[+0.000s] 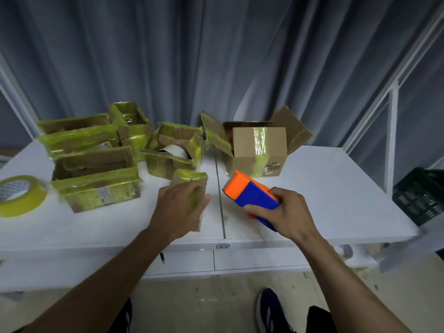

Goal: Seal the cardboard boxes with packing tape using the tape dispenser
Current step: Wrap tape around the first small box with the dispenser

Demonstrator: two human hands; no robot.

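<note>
Both bare forearms enter from bottom edge, converging toward frame centre. Left hand (179, 209) back-up, blurred, fingers curled round small taped box (191, 180). Right hand (287, 213) right of centre, grips tape dispenser (252, 192), thumb along its lower edge.

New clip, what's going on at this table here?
A person is working at a white table. The left hand grips a small box wrapped in yellow tape. The right hand holds the blue-and-orange dispenser beside it, not touching it. Behind them several taped boxes sit open, and a tape roll lies at the left edge.
</note>
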